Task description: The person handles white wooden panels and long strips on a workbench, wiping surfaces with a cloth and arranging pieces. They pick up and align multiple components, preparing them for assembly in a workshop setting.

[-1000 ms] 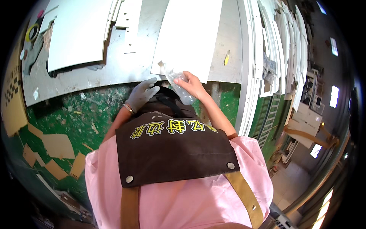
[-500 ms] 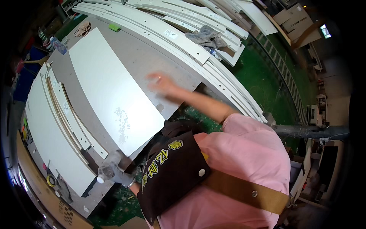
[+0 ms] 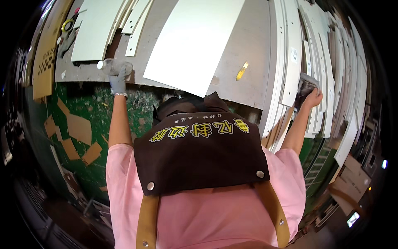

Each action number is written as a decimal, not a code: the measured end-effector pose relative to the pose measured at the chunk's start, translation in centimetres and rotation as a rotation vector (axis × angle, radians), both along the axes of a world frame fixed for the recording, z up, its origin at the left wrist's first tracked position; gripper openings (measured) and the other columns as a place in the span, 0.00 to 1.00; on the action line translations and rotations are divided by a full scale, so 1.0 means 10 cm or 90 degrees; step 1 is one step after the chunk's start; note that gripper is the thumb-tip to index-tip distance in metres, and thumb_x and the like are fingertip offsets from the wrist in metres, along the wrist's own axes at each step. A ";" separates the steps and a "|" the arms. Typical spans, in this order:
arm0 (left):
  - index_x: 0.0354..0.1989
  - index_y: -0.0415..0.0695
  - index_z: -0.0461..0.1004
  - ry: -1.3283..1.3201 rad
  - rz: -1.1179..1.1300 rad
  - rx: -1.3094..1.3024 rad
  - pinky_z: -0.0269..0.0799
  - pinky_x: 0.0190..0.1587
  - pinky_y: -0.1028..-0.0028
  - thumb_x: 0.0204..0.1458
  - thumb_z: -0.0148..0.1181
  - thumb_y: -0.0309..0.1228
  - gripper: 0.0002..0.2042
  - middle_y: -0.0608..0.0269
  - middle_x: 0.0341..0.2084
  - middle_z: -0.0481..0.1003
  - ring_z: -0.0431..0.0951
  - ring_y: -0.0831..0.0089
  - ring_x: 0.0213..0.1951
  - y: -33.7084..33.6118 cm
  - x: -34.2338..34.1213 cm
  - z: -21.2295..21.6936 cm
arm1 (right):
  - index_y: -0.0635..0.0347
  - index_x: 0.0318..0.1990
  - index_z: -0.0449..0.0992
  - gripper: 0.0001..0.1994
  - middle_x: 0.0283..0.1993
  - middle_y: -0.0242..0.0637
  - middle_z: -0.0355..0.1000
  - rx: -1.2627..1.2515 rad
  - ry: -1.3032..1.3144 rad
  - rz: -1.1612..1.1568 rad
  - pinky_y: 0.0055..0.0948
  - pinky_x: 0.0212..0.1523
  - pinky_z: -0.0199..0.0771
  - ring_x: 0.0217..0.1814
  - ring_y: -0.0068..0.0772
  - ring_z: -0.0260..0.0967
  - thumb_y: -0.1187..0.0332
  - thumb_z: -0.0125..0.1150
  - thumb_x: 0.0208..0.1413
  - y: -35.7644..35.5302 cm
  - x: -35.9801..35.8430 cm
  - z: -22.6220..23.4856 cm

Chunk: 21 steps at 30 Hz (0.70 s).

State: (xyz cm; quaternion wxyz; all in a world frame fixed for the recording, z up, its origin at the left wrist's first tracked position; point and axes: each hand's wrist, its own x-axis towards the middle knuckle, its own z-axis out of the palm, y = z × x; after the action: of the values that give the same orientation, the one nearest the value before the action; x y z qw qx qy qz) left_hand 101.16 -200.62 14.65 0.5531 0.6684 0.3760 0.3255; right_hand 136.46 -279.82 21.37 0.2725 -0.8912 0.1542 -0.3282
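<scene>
My left hand (image 3: 119, 83), in a grey glove, is closed around a clear plastic bottle (image 3: 110, 66) with a white cap. It holds the bottle tipped on its side at the table's near edge. Out to the right, my bare right hand (image 3: 314, 99) grips a dark grey rag (image 3: 306, 85) by the white boards. Some of its fingers are hidden. Between the hands, a large white panel (image 3: 192, 39) lies on the grey table (image 3: 253, 50). A yellow utility knife (image 3: 241, 71) rests right of the panel.
Long white boards with drilled holes (image 3: 290, 54) are stacked along the right. More white panels (image 3: 94, 29) and narrow strips (image 3: 139, 31) lie at the left, near a roll of yellow tape (image 3: 67, 25). Cardboard scraps (image 3: 78, 129) litter the green floor (image 3: 93, 170).
My right hand has gone from above the table beside the panel to the grey rag on the right and taken hold of it. The view has turned. My left hand still holds the bottle.
</scene>
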 end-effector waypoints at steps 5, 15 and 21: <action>0.61 0.34 0.61 0.027 0.024 -0.037 0.71 0.53 0.71 0.50 0.69 0.29 0.31 0.54 0.56 0.67 0.69 0.69 0.54 -0.26 -0.23 -0.03 | 0.70 0.47 0.71 0.15 0.46 0.44 0.72 0.137 -0.196 0.227 0.32 0.49 0.69 0.46 0.35 0.69 0.67 0.56 0.58 1.57 -0.13 1.34; 0.49 0.32 0.74 0.079 -0.039 -0.174 0.72 0.43 0.78 0.56 0.60 0.31 0.16 0.62 0.36 0.77 0.75 0.77 0.37 -0.96 -0.32 -0.20 | 0.56 0.55 0.71 0.16 0.47 0.40 0.72 0.157 0.181 0.607 0.31 0.47 0.71 0.45 0.33 0.70 0.64 0.56 0.60 4.20 -0.31 0.57; 0.48 0.39 0.77 0.169 -0.048 -0.282 0.70 0.33 0.80 0.60 0.55 0.36 0.15 0.65 0.34 0.80 0.75 0.82 0.30 -1.02 -0.16 0.10 | 0.35 0.63 0.67 0.21 0.70 0.39 0.58 -0.365 0.150 0.726 0.61 0.70 0.43 0.73 0.44 0.51 0.55 0.51 0.62 5.60 -1.25 -0.79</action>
State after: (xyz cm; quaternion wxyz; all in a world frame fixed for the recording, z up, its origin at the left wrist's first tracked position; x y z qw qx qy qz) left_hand 99.54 -210.84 15.69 0.6435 0.5815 0.4821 0.1239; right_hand 123.98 -223.85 13.48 0.1361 -0.9008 -0.4080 -0.0602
